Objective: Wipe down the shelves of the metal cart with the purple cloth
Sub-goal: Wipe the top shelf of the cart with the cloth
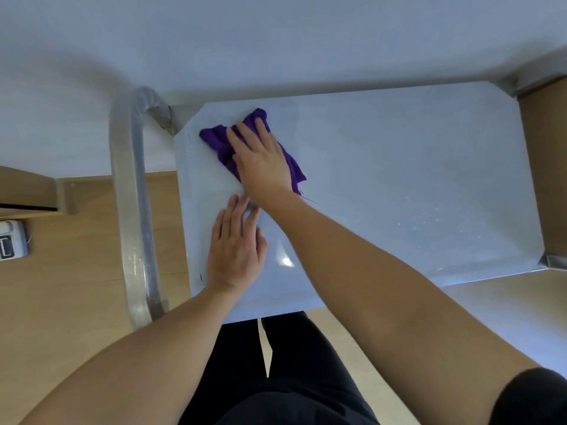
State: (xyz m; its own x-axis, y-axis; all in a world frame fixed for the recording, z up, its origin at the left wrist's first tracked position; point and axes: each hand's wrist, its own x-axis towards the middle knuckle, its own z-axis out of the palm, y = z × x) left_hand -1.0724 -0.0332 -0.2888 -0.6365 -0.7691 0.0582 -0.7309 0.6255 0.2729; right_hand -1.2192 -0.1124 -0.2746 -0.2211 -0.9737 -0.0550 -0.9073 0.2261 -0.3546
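Observation:
The metal cart's top shelf (pixel 399 179) fills the middle of the view, a flat grey sheet. A crumpled purple cloth (pixel 217 142) lies near its far left corner. My right hand (pixel 260 161) presses flat on the cloth, fingers spread over it and pointing to the far left. My left hand (pixel 236 246) rests flat and open on the bare shelf just below, near the left edge, its fingertips close to my right wrist. Part of the cloth is hidden under my right hand.
The cart's curved metal handle (pixel 132 185) runs along the left side. A white wall stands behind the cart. Wooden floor shows on the left, with a small white device (pixel 12 240) and a wooden furniture edge (pixel 30 191). My dark-trousered legs are below the shelf's near edge.

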